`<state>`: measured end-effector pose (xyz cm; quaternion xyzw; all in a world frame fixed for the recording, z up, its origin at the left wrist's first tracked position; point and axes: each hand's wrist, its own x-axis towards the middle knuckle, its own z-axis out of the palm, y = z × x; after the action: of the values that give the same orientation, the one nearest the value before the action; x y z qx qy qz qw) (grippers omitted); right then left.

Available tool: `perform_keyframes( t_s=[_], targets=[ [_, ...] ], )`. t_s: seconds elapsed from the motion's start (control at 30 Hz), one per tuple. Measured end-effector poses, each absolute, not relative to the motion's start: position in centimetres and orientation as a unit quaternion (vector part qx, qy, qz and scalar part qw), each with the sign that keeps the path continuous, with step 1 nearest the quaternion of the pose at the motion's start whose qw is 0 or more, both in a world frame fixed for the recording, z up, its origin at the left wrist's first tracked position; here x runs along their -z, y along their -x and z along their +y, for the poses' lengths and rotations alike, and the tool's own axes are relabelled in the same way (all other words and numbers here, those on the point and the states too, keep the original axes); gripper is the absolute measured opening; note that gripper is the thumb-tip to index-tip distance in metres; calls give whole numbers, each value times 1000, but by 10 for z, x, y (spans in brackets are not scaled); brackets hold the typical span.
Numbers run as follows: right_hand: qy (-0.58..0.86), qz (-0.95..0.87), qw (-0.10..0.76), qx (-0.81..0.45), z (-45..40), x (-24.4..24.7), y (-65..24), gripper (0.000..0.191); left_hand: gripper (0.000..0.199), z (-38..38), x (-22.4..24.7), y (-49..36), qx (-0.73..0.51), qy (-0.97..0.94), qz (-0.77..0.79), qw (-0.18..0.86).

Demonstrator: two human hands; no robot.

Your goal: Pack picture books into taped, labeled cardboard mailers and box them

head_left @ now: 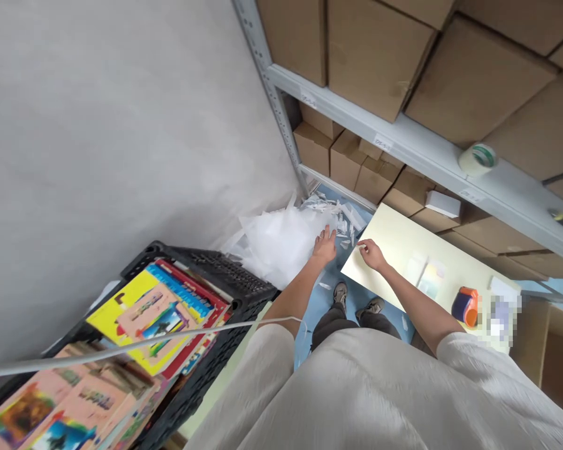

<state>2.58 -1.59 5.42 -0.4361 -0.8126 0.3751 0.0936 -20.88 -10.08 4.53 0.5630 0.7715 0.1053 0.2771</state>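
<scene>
My left hand (325,245) reaches out, fingers spread, above the right edge of a heap of white sheets (281,240) on the floor. I cannot tell whether it touches them. Torn white scraps (344,215) lie just past its fingertips. My right hand (372,255) is at the left edge of a pale yellow tabletop (394,231). Its fingers are curled in with thumb and index finger close together. Whatever they pinch, if anything, is too small to make out. Flat printed pieces (430,278) lie on the tabletop right of this hand.
An orange and dark-blue object (465,306) sits farther right on the tabletop. Left of me, a black crate (248,281) holds colourful booklets (162,319). A white cable (178,335) crosses over it. Cardboard boxes (375,56) fill the metal shelf (338,103), with a tape roll (478,159) on its ledge.
</scene>
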Motion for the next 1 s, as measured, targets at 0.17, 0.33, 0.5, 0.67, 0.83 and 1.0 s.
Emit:
perform_keyframes(
  t_s=[0.17,0.33,0.5,0.67,0.83,1.0],
  targets=[
    [519,-765,137,-357,-9,-70,-93,33,74,-52,-59,145,-109,-650,700,274],
    [606,-701,183,-330,-17,-81,-177,34,74,-16,-73,60,-91,-732,614,280],
    [688,-620,229,-299,-35,-73,-259,33,60,-9,-80,-36,-81,-779,531,324],
    [766,-552,213,-251,-54,-51,-314,36,55,-22,-76,-106,-44,-796,472,376],
    [794,-480,196,-316,-64,-30,-330,39,55,-33,-72,-131,9,-791,466,397],
    [799,-388,262,-376,-60,-26,-332,36,56,-42,-67,-134,10,-777,476,412]
  ],
)
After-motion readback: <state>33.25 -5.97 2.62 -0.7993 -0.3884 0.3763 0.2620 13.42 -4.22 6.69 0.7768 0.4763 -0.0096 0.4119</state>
